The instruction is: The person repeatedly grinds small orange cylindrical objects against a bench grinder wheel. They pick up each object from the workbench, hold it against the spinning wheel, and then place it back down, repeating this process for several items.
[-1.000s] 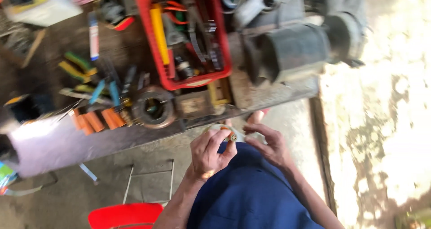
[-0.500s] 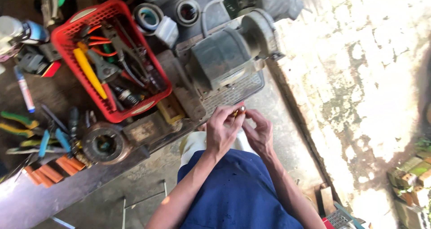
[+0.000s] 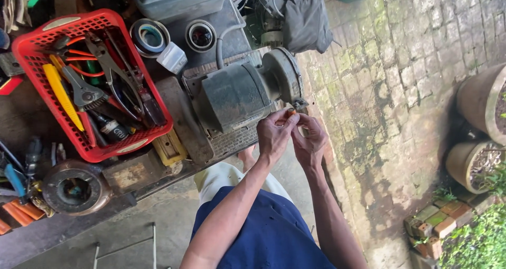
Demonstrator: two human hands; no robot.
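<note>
We pinched a small orange piece (image 3: 290, 112) in our left hand (image 3: 275, 134), our right hand (image 3: 310, 142) closing its grip beside it, near the grimy grey electric motor (image 3: 240, 92).

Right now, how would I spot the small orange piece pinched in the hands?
Find the big grey-green electric motor on the cluttered wooden workbench, right of the red plastic basket. At its right end, the left hand and right hand meet. The small orange piece sits at the left fingertips, the only orange thing there.

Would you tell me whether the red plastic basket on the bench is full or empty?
Full: the red plastic basket holds pliers and a yellow-handled tool.
</note>
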